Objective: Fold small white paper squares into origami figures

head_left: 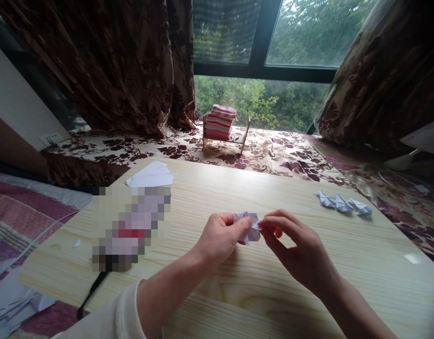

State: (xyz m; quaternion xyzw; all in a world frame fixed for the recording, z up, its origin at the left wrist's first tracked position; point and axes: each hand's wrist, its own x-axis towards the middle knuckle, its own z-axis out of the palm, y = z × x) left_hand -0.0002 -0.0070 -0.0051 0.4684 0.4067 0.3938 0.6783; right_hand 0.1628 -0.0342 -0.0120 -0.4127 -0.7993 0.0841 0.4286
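Observation:
Between my hands, over the middle of the wooden table (209, 301), is a small piece of folded white paper (252, 232) with creased, pointed edges. My left hand (222, 235) grips its left side, thumb on top and fingers underneath. At the paper's right edge, my right hand (294, 245) pinches a small tip between thumb and index finger. Several folded paper pieces (343, 203) of a similar look lie in a row at the table's far right. Flat sheets of white paper (151, 175) rest at the far left corner.
A blurred-out object (135, 230) with a black strap (93, 292) lies on the table's left side, near a paper scrap (76, 243). Beyond the table, a small rack (245, 136) holds striped folded cloths (220, 122) on the window ledge. A lamp (423, 136) stands at right.

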